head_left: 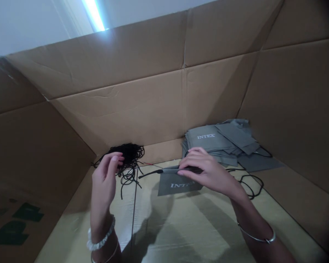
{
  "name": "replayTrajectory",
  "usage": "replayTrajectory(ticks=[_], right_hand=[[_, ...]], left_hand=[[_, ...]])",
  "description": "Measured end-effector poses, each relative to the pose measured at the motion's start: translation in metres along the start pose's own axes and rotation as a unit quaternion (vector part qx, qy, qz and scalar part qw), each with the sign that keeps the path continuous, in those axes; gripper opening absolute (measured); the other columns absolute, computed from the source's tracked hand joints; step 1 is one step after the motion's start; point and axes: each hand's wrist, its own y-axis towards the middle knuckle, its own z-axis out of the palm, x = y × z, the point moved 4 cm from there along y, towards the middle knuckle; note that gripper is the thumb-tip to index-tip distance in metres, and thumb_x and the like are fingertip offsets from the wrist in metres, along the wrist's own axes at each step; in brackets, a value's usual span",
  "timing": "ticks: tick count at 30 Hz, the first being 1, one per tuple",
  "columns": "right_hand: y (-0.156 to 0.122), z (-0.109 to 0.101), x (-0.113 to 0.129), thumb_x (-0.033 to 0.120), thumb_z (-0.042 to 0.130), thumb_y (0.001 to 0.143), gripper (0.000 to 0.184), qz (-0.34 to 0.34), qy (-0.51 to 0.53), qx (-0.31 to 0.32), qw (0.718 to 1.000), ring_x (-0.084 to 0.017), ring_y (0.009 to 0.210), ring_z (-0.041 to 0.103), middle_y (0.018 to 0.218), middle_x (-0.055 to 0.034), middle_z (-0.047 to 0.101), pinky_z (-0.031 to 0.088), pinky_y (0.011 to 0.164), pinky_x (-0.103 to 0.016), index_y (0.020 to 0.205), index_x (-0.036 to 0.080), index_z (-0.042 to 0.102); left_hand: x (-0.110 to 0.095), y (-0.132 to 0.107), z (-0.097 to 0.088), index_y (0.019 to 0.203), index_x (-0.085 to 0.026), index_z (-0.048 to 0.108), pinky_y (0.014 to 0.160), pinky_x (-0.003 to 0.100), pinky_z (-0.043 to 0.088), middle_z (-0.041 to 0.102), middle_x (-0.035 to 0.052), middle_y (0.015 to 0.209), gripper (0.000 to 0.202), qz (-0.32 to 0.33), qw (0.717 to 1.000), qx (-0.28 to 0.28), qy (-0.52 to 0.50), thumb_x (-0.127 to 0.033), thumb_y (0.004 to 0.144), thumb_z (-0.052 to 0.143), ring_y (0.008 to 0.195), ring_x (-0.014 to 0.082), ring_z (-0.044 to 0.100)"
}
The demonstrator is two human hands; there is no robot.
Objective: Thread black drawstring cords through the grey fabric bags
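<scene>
My right hand [205,171] is closed on the top hem of a grey Intex drawstring bag [178,182], holding it a little above the cardboard surface. A black cord end [150,173] sticks out of the hem toward the left. My left hand [106,175] is raised beside a tangle of black cords [128,157], its fingers curled and pinched together; whether a thin cord is in them I cannot make out.
A stack of grey Intex bags [222,142] lies at the back right, with loose black cord [252,182] trailing in front of it. Tall cardboard walls [153,106] close in the back and both sides. The floor is pale cardboard [197,226].
</scene>
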Motion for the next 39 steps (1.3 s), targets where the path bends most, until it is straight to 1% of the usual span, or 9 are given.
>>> replayTrajectory(ticks=[2,4,7,9,13,20,28,32,39], right_hand=[[0.002,0.007,0.003,0.029,0.063,0.093,0.011,0.001,-0.008,0.02,1.0,-0.014,0.079,0.058,0.083,0.0031,0.069,0.035,0.096,-0.038,0.086,0.02,0.065],[0.003,0.014,0.007,0.029,0.062,0.093,0.011,-0.002,-0.014,0.038,0.999,-0.014,0.08,0.059,0.085,0.0024,0.069,0.034,0.097,-0.038,0.087,0.02,0.066],[0.004,0.022,0.012,0.029,0.061,0.094,0.012,-0.006,-0.017,0.054,0.998,-0.014,0.082,0.059,0.085,0.002,0.069,0.033,0.099,-0.038,0.087,0.019,0.066],[0.004,0.024,0.015,0.029,0.06,0.094,0.012,-0.008,-0.017,0.055,0.998,-0.015,0.083,0.059,0.086,0.0017,0.069,0.033,0.1,-0.037,0.088,0.019,0.066],[0.003,0.015,0.014,0.034,0.063,0.092,0.015,0.028,0.014,0.036,0.999,-0.018,0.095,0.058,0.097,0.0005,0.07,0.04,0.095,-0.036,0.101,0.022,0.065],[-0.011,-0.032,-0.021,0.041,0.045,0.1,0.03,0.173,0.163,-0.157,0.959,-0.017,0.088,0.062,0.093,-0.0041,0.069,0.046,0.082,-0.031,0.099,0.02,0.065],[-0.007,-0.018,-0.025,0.044,0.047,0.097,0.037,0.215,0.402,-0.021,0.89,-0.013,0.063,0.056,0.074,-0.0067,0.068,0.045,0.062,-0.027,0.087,0.013,0.066],[-0.005,-0.019,-0.017,0.038,0.047,0.097,0.035,0.191,0.437,0.01,0.879,-0.012,0.062,0.055,0.072,-0.0063,0.068,0.043,0.061,-0.027,0.082,0.013,0.065],[-0.007,-0.02,-0.014,0.03,0.067,0.084,0.014,0.222,0.433,0.018,0.873,-0.011,0.064,0.058,0.072,-0.0024,0.07,0.045,0.061,-0.024,0.084,0.016,0.063]], left_hand=[[-0.011,-0.007,0.008,0.113,-0.022,0.063,0.092,0.031,0.044,0.064,0.0059,0.117,0.029,0.069,0.996,0.016,0.06,-0.041,0.093,0.053,0.107,0.0198,0.058],[-0.021,-0.017,0.029,0.121,-0.024,0.061,0.098,0.035,0.042,0.062,0.0065,0.126,0.034,0.139,0.977,0.132,0.094,-0.039,0.09,0.059,0.115,0.0225,0.056],[-0.024,-0.03,0.057,0.116,-0.025,0.065,0.094,0.034,0.046,0.069,0.0051,0.116,0.029,0.179,0.935,0.288,0.1,-0.038,0.09,0.061,0.106,0.0217,0.062],[-0.021,-0.031,0.067,0.109,-0.024,0.068,0.088,0.032,0.048,0.072,0.0045,0.108,0.023,0.172,0.93,0.312,0.088,-0.037,0.092,0.058,0.097,0.0202,0.065],[-0.017,-0.024,0.064,0.103,-0.022,0.07,0.083,0.027,0.05,0.073,0.004,0.103,0.02,0.156,0.938,0.302,0.068,-0.034,0.094,0.057,0.094,0.0182,0.067],[-0.001,-0.005,0.017,0.098,-0.026,0.072,0.076,0.022,0.052,0.074,0.0011,0.098,0.018,0.104,0.974,0.19,0.062,-0.038,0.086,0.066,0.089,0.0168,0.068],[0.009,-0.001,-0.015,0.096,-0.027,0.073,0.072,0.018,0.051,0.073,-0.0006,0.097,0.018,0.041,0.996,0.071,0.04,-0.038,0.081,0.07,0.085,0.0133,0.065],[0.01,-0.001,-0.015,0.096,-0.025,0.073,0.071,0.021,0.051,0.073,0.0008,0.095,0.021,0.048,0.996,0.055,0.044,-0.038,0.08,0.071,0.084,0.015,0.064],[0.005,-0.002,-0.016,0.095,-0.025,0.074,0.071,0.023,0.053,0.073,-0.0006,0.095,0.019,0.041,0.997,0.042,0.058,-0.036,0.08,0.072,0.087,0.017,0.065]])
